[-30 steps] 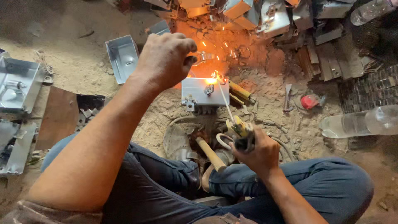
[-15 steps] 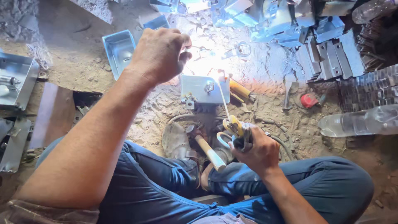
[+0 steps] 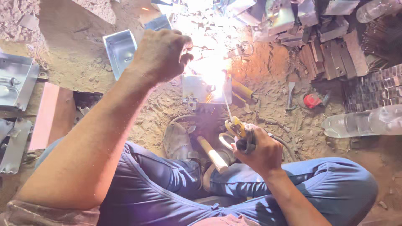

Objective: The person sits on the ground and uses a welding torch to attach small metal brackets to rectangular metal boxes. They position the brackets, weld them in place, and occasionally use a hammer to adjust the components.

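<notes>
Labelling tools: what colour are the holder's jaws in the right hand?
Yellow, on the holder gripped by the right hand; head view.

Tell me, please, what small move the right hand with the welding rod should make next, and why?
Probably hold the rod steady on the seam and creep it along the edge of the small metal box. The right hand grips the yellow electrode holder, the rod tip sits in a bright arc at the box, and the left hand is raised beside the glare.

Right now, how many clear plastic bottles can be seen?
2. One clear plastic bottle lies on the sandy ground at the right edge; a second bottle is in the top right corner. The scrap metal may hide others.
</notes>
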